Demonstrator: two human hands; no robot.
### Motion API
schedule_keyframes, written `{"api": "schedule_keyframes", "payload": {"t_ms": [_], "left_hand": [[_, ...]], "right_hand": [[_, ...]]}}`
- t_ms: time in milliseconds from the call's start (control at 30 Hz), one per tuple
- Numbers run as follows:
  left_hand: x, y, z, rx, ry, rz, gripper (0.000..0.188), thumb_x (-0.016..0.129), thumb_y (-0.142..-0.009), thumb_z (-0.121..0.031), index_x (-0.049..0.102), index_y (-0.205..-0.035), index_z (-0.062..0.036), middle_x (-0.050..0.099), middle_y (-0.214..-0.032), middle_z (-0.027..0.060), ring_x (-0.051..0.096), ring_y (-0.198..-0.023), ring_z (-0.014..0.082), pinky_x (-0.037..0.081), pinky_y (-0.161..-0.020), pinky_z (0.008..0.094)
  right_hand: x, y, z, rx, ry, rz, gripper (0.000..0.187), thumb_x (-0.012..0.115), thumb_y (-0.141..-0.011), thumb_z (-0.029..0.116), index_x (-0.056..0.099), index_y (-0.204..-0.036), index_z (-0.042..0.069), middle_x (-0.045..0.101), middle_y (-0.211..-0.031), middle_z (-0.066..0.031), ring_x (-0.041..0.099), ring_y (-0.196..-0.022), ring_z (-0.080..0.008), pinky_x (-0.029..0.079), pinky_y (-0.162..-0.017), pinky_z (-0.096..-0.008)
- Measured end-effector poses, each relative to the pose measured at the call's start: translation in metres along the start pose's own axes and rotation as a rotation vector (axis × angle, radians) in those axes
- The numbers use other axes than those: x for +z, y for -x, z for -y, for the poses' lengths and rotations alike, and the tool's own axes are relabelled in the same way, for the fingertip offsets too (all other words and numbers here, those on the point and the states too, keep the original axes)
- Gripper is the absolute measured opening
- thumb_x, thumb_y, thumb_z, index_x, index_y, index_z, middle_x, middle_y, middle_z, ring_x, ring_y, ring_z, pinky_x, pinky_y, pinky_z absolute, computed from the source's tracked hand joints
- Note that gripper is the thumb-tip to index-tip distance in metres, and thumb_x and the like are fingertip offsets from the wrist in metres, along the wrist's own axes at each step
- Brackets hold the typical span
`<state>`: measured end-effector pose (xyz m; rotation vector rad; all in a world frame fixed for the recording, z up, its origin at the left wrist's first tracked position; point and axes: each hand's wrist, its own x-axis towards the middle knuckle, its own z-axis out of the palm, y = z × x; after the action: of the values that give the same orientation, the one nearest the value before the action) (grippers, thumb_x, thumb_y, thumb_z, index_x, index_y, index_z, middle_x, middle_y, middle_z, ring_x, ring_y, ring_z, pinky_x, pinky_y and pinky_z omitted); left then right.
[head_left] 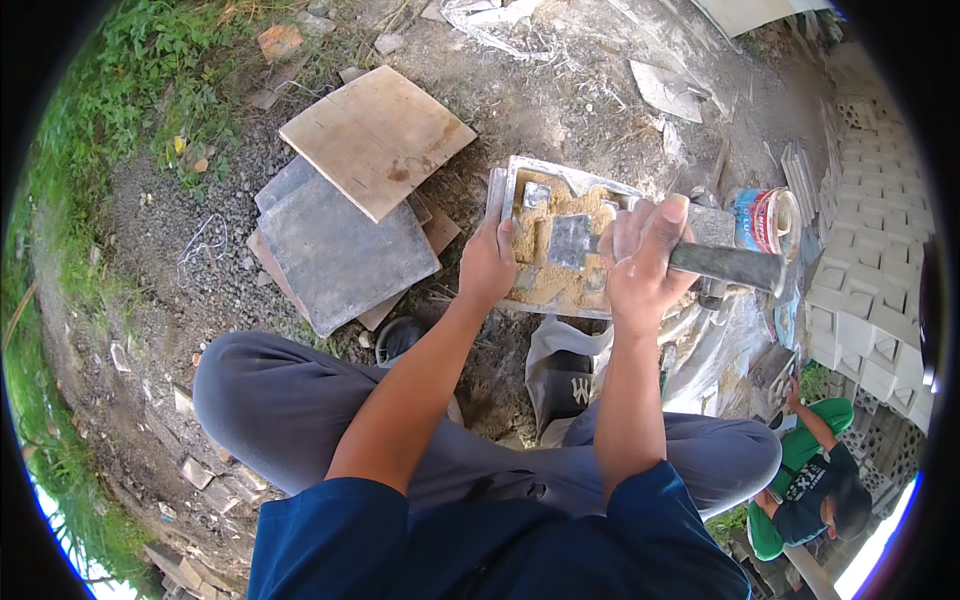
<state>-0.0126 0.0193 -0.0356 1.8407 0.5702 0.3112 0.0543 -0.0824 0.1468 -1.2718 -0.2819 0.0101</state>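
Observation:
A shallow rectangular tray (512,172) with a pale rim lies in front of me, filled with sandy tan material around small grey square shapes. My left hand (489,262) grips the tray's left side, fingers wrapped along its edge. Over the tray's right part, my right hand (648,255) is closed around a tool with a square grey metal head (569,242) and a thick dark handle (730,265). The head rests on or just above the sandy fill; I cannot tell which. My right fingers hide the tool's middle.
Left of the tray, flat square slabs (350,250) lie stacked under a tan board (375,135). A labelled bucket (768,220) stands to the right, near stacked pale hollow blocks (870,290). Another person (820,490) in green trousers sits at lower right. Stones and weeds (120,110) line the left.

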Motion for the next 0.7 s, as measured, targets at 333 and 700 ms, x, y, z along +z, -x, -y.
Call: {"api": "schedule_keyframes", "payload": {"t_ms": [333,700], "left_hand": [[0.002,0.001,-0.008,-0.013,0.003,0.03,0.044,0.036,-0.107,-0.026,0.048,-0.144,-0.0039,0.063,-0.121,0.0304,0.06,-0.11,0.0489,0.048,-0.092,0.0516],[0.005,-0.002,-0.011,0.042,0.027,-0.004,0.044,0.035,-0.108,-0.026,0.051,-0.14,-0.0006,0.064,-0.117,0.0302,0.06,-0.108,0.0494,0.048,-0.092,0.0518]], "right_hand": [[-0.013,0.005,-0.049,-0.095,0.145,0.194,0.041,0.046,-0.109,0.027,0.039,-0.071,0.014,0.035,-0.057,0.0055,0.03,-0.046,-0.0061,0.027,-0.04,-0.0272],[-0.011,-0.016,-0.036,-0.013,-0.031,0.301,0.046,0.043,-0.109,0.026,0.036,-0.066,0.012,0.033,-0.056,0.006,0.025,-0.045,-0.0051,0.019,-0.04,-0.027]]}}
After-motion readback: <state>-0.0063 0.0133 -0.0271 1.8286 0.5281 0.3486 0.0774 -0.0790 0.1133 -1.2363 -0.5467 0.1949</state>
